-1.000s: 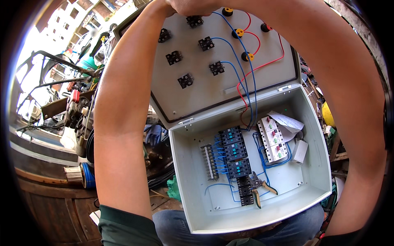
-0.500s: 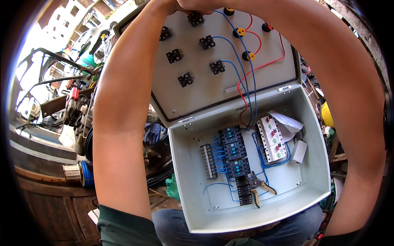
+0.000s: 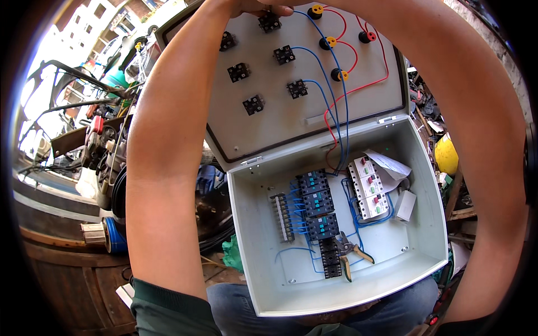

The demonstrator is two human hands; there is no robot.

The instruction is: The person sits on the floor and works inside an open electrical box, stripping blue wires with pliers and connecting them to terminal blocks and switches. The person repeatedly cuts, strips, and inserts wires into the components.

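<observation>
Both my arms reach up to the top edge of the open lid [image 3: 291, 120] of the grey electrical box [image 3: 431, 224] resting on my lap. My left hand [image 3: 263, 7] is mostly cut off by the frame — only curled fingertips show, pressed on the lid beside a black switch block [image 3: 269, 21]; whether they pinch anything I cannot tell. My right hand is out of view above the lid. Blue wires [image 3: 339, 101] and red wires [image 3: 358, 84] run down from the lid's round lamp backs [image 3: 327, 42] into the box. Inside the box, black contactors [image 3: 318, 204] sit mid-floor, white breakers [image 3: 370, 187] to their right, pliers [image 3: 348, 253] just below them.
</observation>
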